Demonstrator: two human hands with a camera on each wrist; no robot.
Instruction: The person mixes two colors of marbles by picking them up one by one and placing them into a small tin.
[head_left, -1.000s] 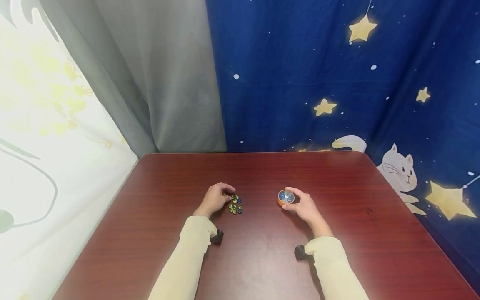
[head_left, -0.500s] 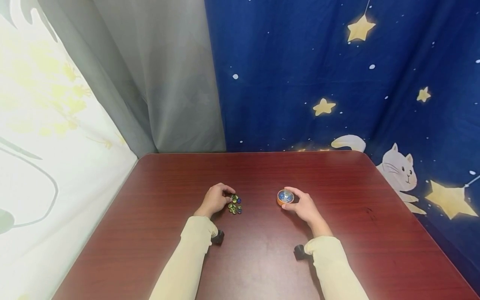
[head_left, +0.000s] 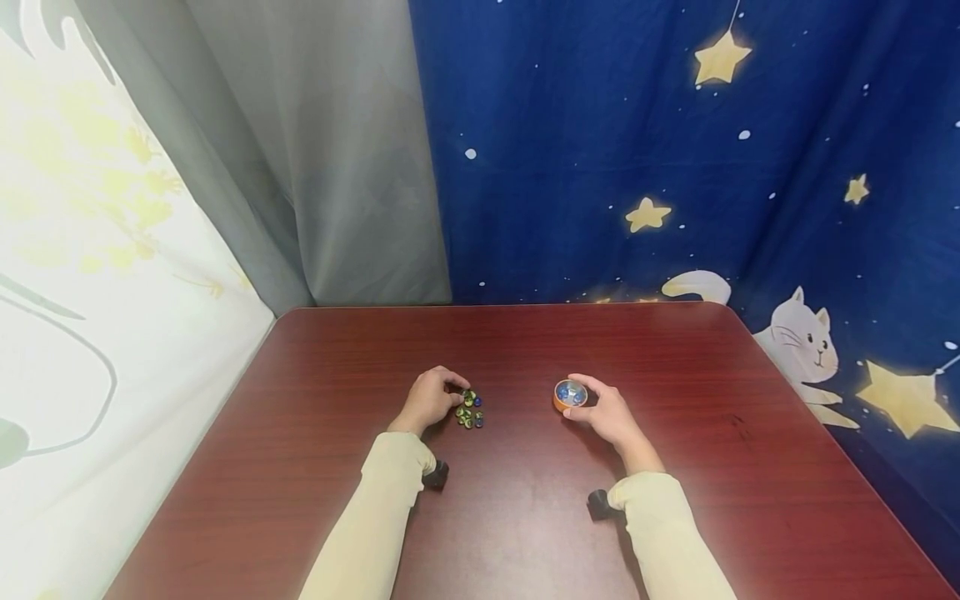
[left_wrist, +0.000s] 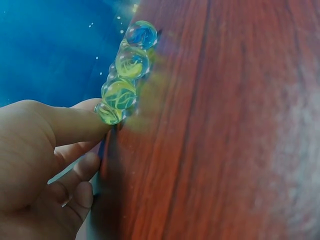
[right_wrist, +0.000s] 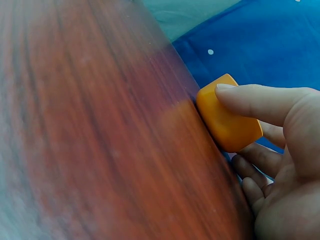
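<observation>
A small cluster of glass marbles (head_left: 469, 417), clear with yellow-green and blue swirls, lies on the table left of centre. My left hand (head_left: 430, 400) is at its far left side, thumb and index finger around the nearest marble (left_wrist: 108, 114), which they pinch lightly. The other fingers of that hand curl loosely below. To the right, a small orange bowl (right_wrist: 227, 125) stands on the table, gripped by my right hand (head_left: 611, 414) with the thumb on its near side and fingers around the back. Bluish glass marbles (head_left: 572, 393) lie inside the bowl.
The reddish-brown wooden table (head_left: 510, 517) has rounded far corners. A grey curtain (head_left: 367, 167) and a blue star-patterned curtain (head_left: 555, 108) hang behind it. Dark wrist devices (head_left: 435, 475) sit beneath both cream sleeves (head_left: 667, 517).
Both hands, the bowl and the marbles stay in place. The head view shifts only very slightly, and the blue curtain at the right stirs a little.
</observation>
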